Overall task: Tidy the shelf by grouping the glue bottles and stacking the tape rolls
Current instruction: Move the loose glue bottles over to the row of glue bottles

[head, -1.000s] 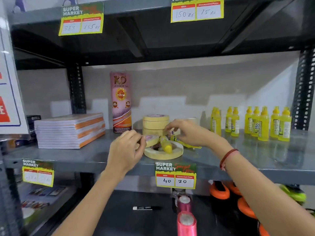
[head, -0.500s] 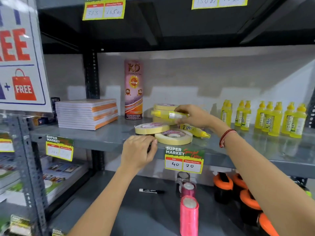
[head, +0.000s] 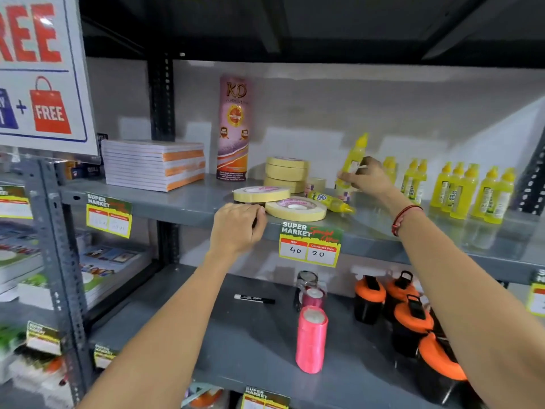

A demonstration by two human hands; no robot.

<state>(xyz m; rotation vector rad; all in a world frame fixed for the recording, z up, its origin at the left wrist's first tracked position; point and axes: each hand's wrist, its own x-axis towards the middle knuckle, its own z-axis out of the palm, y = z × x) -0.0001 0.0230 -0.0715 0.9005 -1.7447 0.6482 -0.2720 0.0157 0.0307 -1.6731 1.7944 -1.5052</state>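
Observation:
My right hand point(head: 364, 178) grips a yellow glue bottle point(head: 354, 156) and holds it almost upright, just left of a row of several yellow glue bottles point(head: 460, 190) standing on the grey shelf point(head: 188, 202). Another glue bottle point(head: 330, 200) lies on its side beside a flat cream tape roll point(head: 295, 208). A second loose tape roll point(head: 262, 193) lies to its left. Behind them stands a stack of three tape rolls point(head: 287, 173). My left hand point(head: 239, 227) rests curled on the shelf's front edge, below the loose rolls; nothing shows in it.
A tall pink KD tube point(head: 234, 128) and a pile of notebooks point(head: 154, 163) occupy the left of the shelf. A price tag point(head: 309, 245) hangs on the front edge. The lower shelf holds pink spools point(head: 311, 340), a marker point(head: 255, 298) and orange-lidded bottles point(head: 410, 323).
My right hand lifted the glue bottle from the tape rolls, carried it right and turned it upright near the bottle row. My left hand let go of the tape roll and dropped to the shelf edge.

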